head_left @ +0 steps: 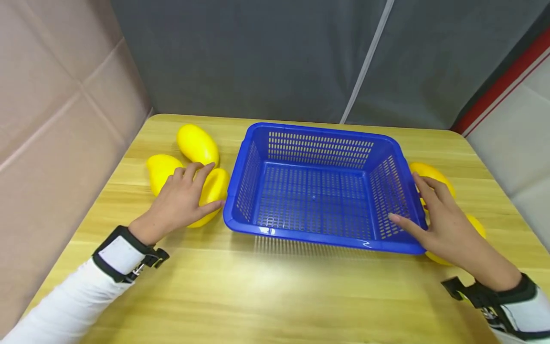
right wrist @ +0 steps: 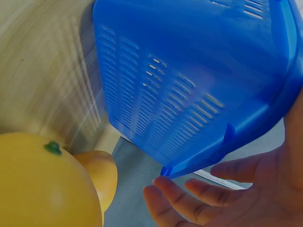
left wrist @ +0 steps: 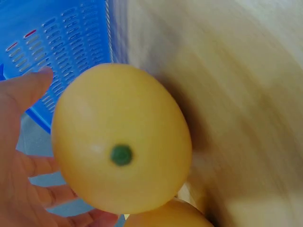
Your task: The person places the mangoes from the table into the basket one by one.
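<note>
A blue plastic basket (head_left: 315, 200) with slotted walls stands on the wooden table. At its left, my left hand (head_left: 180, 193) lies over a yellow mango (head_left: 215, 191). In the left wrist view that mango (left wrist: 120, 127) shows a green stem dot; the fingers spread behind it, and the thumb (left wrist: 33, 87) points away over the basket wall. My right hand (head_left: 447, 222) is at the basket's right rim, thumb over the inside, fingers outside. From the right wrist, its extended fingers (right wrist: 184, 201) show just beyond the rim, fingertips close to a corner; the thumb is hidden.
Two more yellow mangoes, one rear (head_left: 197, 143) and one left (head_left: 163, 169), lie near my left hand. Others (head_left: 434, 174) sit partly hidden behind my right hand. A grey partition (head_left: 258, 57) rises along the table's back edge, with pale walls at both sides.
</note>
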Demonstrator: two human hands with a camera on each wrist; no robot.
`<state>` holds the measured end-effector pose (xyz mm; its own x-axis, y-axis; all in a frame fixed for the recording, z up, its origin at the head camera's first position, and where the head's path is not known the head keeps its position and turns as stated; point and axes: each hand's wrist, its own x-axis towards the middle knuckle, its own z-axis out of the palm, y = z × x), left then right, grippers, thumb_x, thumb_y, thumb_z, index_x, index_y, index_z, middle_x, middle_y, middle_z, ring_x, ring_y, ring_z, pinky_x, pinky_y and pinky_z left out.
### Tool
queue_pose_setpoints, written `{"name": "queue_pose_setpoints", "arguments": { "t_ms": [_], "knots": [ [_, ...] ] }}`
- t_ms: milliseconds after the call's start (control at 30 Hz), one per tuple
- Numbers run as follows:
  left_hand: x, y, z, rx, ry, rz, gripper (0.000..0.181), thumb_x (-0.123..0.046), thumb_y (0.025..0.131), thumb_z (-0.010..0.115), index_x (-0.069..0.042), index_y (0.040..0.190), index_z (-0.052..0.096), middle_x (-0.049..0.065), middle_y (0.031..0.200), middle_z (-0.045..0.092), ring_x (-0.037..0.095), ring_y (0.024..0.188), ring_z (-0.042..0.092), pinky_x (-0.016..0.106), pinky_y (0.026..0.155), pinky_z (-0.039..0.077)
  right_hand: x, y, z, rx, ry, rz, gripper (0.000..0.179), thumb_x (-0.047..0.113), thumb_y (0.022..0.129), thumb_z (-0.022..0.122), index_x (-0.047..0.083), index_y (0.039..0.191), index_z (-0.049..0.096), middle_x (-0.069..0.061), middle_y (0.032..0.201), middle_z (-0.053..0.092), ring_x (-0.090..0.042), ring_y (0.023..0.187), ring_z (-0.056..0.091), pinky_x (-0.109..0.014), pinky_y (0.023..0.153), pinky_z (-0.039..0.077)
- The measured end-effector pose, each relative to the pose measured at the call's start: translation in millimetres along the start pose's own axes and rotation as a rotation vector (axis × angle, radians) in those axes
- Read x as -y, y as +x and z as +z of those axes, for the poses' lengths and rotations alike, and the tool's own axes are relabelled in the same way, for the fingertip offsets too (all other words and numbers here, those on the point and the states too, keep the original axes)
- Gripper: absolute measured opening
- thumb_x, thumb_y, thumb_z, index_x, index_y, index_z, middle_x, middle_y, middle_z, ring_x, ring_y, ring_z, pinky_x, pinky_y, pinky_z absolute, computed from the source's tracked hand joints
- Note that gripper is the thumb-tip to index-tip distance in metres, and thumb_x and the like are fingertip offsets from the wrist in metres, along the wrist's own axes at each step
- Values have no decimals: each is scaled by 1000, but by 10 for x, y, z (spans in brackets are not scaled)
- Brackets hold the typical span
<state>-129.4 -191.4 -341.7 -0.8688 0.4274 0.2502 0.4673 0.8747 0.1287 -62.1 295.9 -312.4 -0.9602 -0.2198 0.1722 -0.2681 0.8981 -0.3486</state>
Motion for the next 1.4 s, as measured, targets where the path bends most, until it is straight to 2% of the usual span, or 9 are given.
{"name": "queue_pose_setpoints", "arguments": {
  "t_ms": [133,267,400,567,667,800,967,1267,1400],
  "knots": [
    [-19,-6,26,22,-20,2,82,-43,83,70,2,141,36,28,123,45,47,96,49,54,80,45,4,7,15,50,-10,63,96,41,86,69,-9,147,15,-39,136,25,-49,98,48,-65,76,45],
    [-41,-6,30,74,-54,-68,81,-41,84,69,3,142,33,29,125,43,46,97,48,53,76,48,18,20,29,67,-19,135,88,46,89,64,-16,140,27,-39,123,38,-46,92,50,-62,72,47],
    [-48,-5,34,113,-76,-138,81,-41,85,69,6,141,34,31,126,41,47,101,48,56,79,47,23,20,25,57,-27,137,80,45,91,61,-19,133,36,-34,111,47,-43,89,52,-58,70,47],
    [-50,-3,55,124,-87,-162,76,-40,86,68,7,138,38,32,124,43,47,101,50,56,83,47,16,32,-16,59,-39,117,66,42,94,58,-18,120,48,-26,93,56,-34,75,57,-48,60,50],
    [-58,-3,69,137,-96,-171,75,-39,86,68,6,138,38,32,123,44,46,100,52,56,82,47,17,49,-40,95,-66,138,57,44,95,54,-13,102,56,-12,72,55,-23,60,52,-34,50,43],
    [-70,-14,77,165,-67,-142,74,-37,86,70,6,138,39,34,119,47,47,94,55,56,76,50,33,58,-69,175,-91,185,55,49,97,47,-3,81,55,-2,56,45,-17,48,44,-28,45,31],
    [-87,-27,68,176,-26,-105,74,-35,86,70,5,139,39,36,114,50,48,91,56,56,72,50,52,81,-122,225,-119,200,56,52,98,42,5,68,52,-1,51,41,-17,43,41,-27,44,27],
    [-113,-28,87,168,-51,-164,73,-35,85,69,3,140,40,32,103,55,41,81,59,53,64,50,-4,133,-154,255,-134,145,49,44,99,47,11,63,52,3,49,40,-14,43,38,-25,44,26],
    [-101,-16,73,157,-65,-182,74,-33,83,71,5,138,40,33,104,55,43,83,58,54,66,50,13,130,-132,303,-107,175,49,45,99,45,10,67,57,3,49,42,-14,43,39,-25,44,27]
  ]
}}
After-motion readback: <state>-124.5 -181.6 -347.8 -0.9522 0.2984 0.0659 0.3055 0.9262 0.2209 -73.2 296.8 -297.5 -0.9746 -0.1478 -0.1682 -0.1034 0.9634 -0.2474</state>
